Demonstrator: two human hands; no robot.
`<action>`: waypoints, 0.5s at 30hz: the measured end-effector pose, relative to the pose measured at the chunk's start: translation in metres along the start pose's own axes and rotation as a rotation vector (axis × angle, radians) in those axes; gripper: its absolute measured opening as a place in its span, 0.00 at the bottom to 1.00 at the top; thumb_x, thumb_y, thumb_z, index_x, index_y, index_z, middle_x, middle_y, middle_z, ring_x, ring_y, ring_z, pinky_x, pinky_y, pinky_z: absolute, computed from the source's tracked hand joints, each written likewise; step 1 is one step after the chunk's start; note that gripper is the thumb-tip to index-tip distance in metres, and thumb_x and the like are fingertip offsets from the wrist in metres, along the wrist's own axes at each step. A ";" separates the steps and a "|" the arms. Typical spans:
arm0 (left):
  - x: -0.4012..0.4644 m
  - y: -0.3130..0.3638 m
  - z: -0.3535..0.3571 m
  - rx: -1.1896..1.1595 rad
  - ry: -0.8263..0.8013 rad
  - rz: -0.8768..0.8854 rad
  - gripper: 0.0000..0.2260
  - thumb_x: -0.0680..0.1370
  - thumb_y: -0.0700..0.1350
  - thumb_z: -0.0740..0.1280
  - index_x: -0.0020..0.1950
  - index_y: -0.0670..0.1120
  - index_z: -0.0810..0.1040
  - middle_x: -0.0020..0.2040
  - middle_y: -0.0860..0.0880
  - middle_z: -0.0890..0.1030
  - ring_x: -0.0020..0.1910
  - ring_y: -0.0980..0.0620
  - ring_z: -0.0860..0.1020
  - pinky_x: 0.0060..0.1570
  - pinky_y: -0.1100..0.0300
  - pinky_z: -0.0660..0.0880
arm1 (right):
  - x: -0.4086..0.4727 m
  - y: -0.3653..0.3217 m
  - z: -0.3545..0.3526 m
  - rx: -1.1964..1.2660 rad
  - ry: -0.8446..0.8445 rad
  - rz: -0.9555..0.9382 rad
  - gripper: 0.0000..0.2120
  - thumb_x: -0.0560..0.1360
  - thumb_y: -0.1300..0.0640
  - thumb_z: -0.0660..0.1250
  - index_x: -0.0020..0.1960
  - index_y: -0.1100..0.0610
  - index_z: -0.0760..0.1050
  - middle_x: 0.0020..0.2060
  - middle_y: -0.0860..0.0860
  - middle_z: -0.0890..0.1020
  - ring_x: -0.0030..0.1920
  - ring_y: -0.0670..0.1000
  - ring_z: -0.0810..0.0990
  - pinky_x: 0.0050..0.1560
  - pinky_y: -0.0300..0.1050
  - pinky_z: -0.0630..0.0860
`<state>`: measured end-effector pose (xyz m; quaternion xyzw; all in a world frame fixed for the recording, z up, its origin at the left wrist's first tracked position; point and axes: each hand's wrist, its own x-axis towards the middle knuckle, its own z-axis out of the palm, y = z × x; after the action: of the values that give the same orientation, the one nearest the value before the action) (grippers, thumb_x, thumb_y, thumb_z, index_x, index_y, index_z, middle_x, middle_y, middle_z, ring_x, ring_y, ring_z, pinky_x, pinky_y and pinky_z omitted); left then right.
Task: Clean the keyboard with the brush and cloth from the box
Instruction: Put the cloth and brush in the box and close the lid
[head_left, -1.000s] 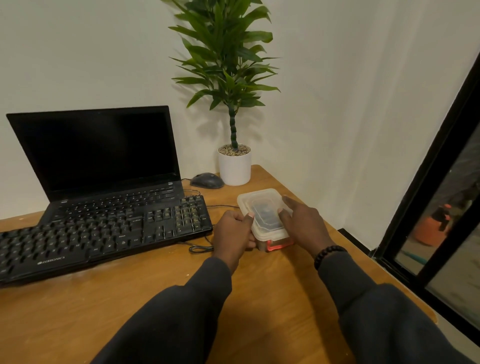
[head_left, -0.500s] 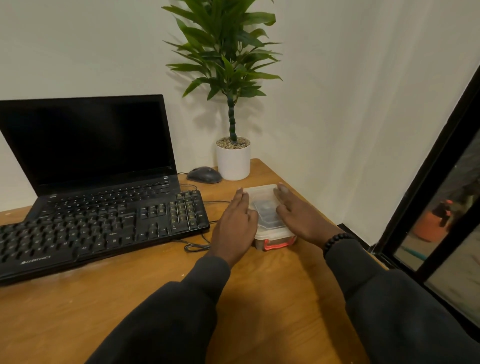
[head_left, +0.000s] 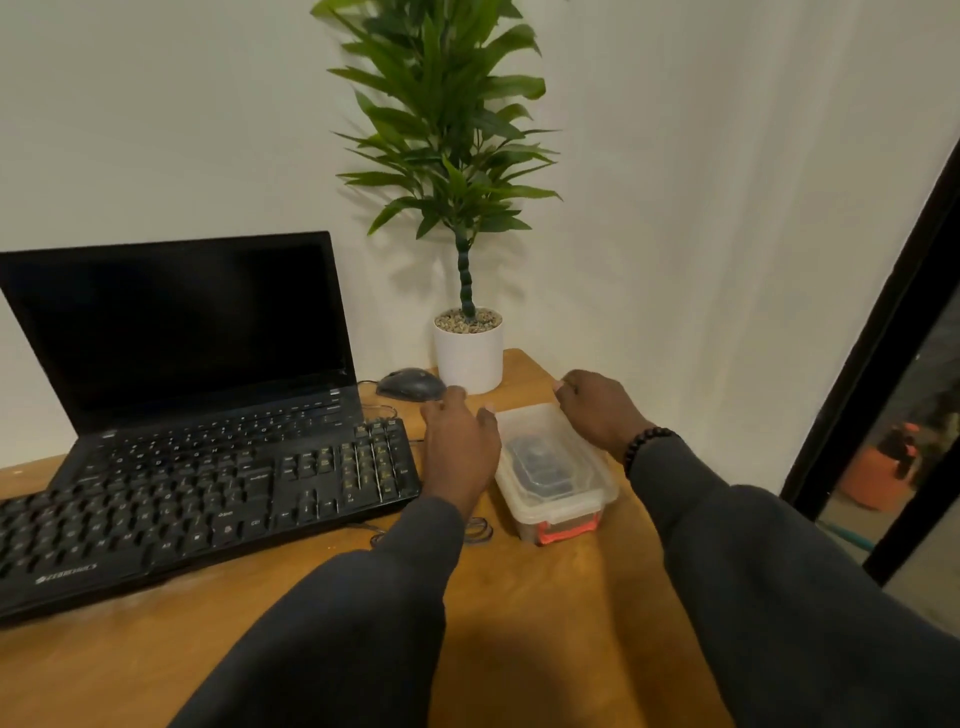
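Clear lidded plastic box, frame centre, long axis toward you, orange latch nearest. Your left hand and right hand flank it, fingers relaxed, gripping nothing. Black keyboard just left.

open black laptop with dark screen at back left of wooden table. grey mouse just beside white pot holding a tall green plant by the wall. thin black cable lies on the tabletop. black window frame at right.

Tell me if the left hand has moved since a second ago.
Yes. The left hand has left the box lid's near corner, moving farther along its left side toward the mouse.
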<state>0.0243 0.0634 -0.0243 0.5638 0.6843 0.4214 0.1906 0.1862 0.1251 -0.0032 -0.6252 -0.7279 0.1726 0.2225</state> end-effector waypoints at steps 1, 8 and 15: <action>0.012 0.000 -0.001 -0.032 -0.052 -0.108 0.17 0.84 0.49 0.59 0.68 0.40 0.71 0.67 0.41 0.73 0.62 0.42 0.76 0.55 0.57 0.71 | 0.005 0.003 0.003 0.028 -0.031 0.043 0.16 0.83 0.53 0.53 0.52 0.63 0.75 0.56 0.60 0.80 0.57 0.59 0.77 0.52 0.45 0.69; 0.037 -0.015 0.002 -0.315 -0.270 -0.439 0.16 0.81 0.49 0.67 0.55 0.35 0.78 0.47 0.38 0.84 0.33 0.49 0.81 0.31 0.60 0.81 | 0.022 0.022 0.024 0.333 -0.218 0.166 0.17 0.81 0.45 0.57 0.53 0.59 0.74 0.55 0.56 0.78 0.55 0.56 0.77 0.63 0.53 0.73; 0.033 -0.025 0.008 -0.354 -0.208 -0.427 0.20 0.81 0.53 0.66 0.56 0.35 0.79 0.43 0.41 0.82 0.33 0.49 0.80 0.35 0.57 0.80 | 0.018 0.026 0.024 0.476 -0.215 0.212 0.22 0.79 0.40 0.59 0.50 0.59 0.76 0.51 0.57 0.81 0.50 0.56 0.80 0.59 0.57 0.77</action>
<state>0.0057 0.0971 -0.0416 0.4051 0.6802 0.4244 0.4395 0.1929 0.1474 -0.0351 -0.6062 -0.6168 0.4262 0.2655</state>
